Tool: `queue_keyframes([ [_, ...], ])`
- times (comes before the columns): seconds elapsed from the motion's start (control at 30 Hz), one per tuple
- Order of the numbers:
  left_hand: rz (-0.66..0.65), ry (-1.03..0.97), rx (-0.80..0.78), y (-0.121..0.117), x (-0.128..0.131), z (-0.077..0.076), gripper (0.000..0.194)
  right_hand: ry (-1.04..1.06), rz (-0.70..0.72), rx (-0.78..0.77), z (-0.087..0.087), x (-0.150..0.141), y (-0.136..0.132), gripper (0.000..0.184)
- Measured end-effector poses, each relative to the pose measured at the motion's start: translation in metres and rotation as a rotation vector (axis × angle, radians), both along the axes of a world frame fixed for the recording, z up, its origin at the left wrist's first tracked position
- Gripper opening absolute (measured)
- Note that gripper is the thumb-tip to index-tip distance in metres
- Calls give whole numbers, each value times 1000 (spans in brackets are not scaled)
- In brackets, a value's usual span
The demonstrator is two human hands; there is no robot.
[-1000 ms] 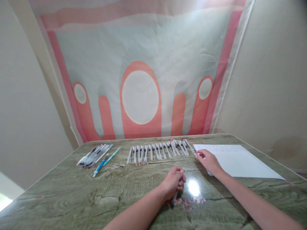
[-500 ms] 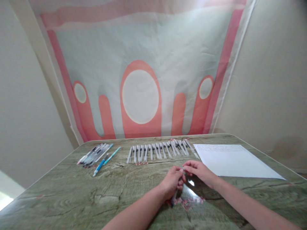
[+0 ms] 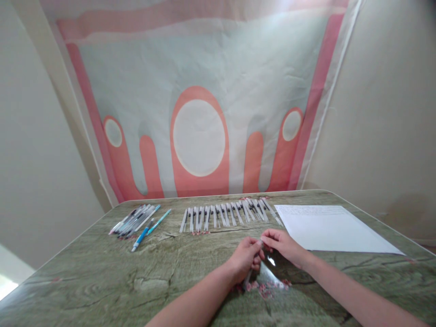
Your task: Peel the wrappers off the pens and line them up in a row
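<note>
My left hand (image 3: 245, 259) is closed around a slim pen (image 3: 248, 278) with a clear barrel. Its lower end pokes out beneath the fist, tilted down toward the tabletop. At the top of that fist, the thumb and fingertips of my right hand (image 3: 275, 240) pinch the pen's upper end, and the two hands touch or nearly touch. The fingers hide most of the pen, so the small part at the pinch cannot be made out. Beyond the hands lies a row of several translucent pen parts (image 3: 226, 214) with black pieces among them.
At the left is a pile of assorted pens (image 3: 134, 220), with a blue pen (image 3: 141, 237) and a teal pen (image 3: 159, 221) beside it. A sheet of white paper (image 3: 337, 229) lies at the right. The wood-patterned table (image 3: 102, 281) meets a hanging cloth (image 3: 200, 59) behind.
The pen's lower end has shifted slightly in my left hand, its dark tip showing less now. Both hands stay together in nearly the same place.
</note>
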State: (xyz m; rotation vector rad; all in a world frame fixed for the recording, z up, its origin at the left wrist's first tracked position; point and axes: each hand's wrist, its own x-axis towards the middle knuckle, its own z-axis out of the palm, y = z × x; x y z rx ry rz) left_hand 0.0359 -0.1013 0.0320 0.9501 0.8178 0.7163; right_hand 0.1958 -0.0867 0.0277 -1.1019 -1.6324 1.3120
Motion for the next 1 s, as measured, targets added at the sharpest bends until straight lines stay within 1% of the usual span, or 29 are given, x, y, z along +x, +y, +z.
queue_keyframes([
  [0.13, -25, -1, 0, 0, -1, 1, 35, -2, 6, -29, 0, 0, 0, 33],
  [0.33, -20, 10, -1, 0, -1, 1, 34, 1, 4, -51, 1, -2, -2, 36],
  [0.67, -44, 6, 17, 2, 0, 0, 34, 9, 9, -38, 1, -3, -3, 34],
  [1.0, -16, 15, 10, 0, 0, 3, 32, -1, 13, -43, 0, -4, -3, 32],
])
